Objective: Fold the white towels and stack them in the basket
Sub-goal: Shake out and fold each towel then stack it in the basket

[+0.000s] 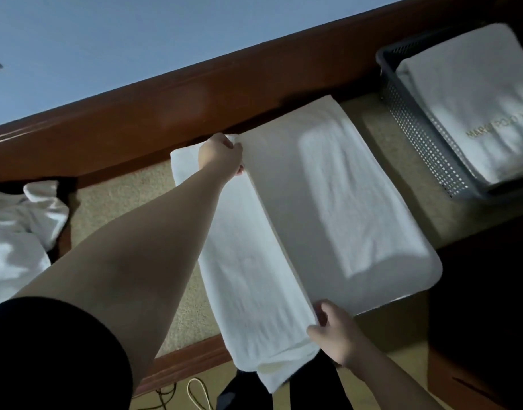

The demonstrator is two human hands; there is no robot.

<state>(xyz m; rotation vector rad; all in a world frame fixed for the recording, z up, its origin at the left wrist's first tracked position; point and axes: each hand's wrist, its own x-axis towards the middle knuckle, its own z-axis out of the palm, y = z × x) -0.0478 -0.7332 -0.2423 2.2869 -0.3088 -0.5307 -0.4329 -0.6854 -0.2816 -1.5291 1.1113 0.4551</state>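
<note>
Left grip [221,155] pinches the far end of the white towel's [337,202] folded-over flap; right grip [332,329] pinches its near end. Towel lies lengthwise across the worktop [121,202], near end draped over the front edge. Grey basket [417,128] at the right end holds a folded towel [476,108]. Crumpled towels [17,232] at the left edge.

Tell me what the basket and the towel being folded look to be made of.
Basket: looks like moulded grey plastic with a matte finish, judging by its regular grid of small holes and thick smooth rim. Towel being folded: looks like white cotton terry, soft and matte, with a nubbly pile and a flat woven band along its edge; the exact fibre cannot be told.
</note>
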